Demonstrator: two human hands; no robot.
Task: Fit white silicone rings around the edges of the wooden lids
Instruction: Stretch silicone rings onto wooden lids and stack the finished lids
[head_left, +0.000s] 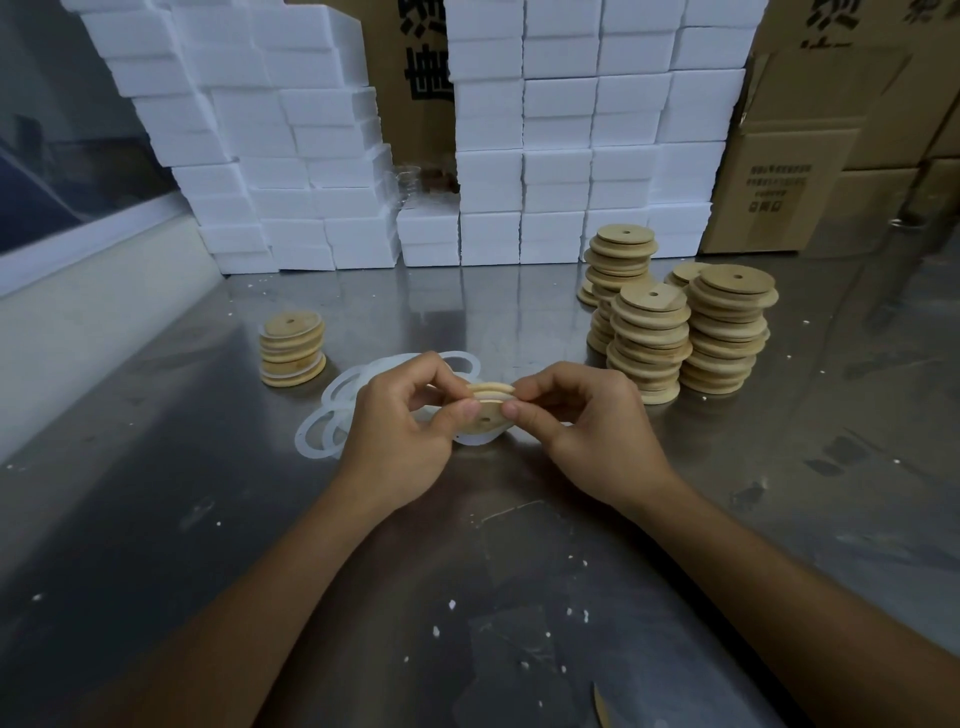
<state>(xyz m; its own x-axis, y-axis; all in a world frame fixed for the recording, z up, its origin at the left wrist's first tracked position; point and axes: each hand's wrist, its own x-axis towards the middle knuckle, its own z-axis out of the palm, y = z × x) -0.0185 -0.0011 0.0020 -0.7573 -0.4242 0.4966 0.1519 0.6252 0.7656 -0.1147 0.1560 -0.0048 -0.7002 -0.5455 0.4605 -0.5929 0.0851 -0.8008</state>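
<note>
I am pinching a wooden lid (485, 415) with its white silicone ring (475, 439) between my left hand (402, 431) and right hand (592, 431), over the desk (519, 312). Cardboard boxes (789, 171) behind are showing print too blurred to read.

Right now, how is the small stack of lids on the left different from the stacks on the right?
The left stack is short and single, with white rings showing between its lids. The right stacks are taller, several together, and show bare wood. Both hold round wooden lids with a centre hole, standing on the metal table.
</note>
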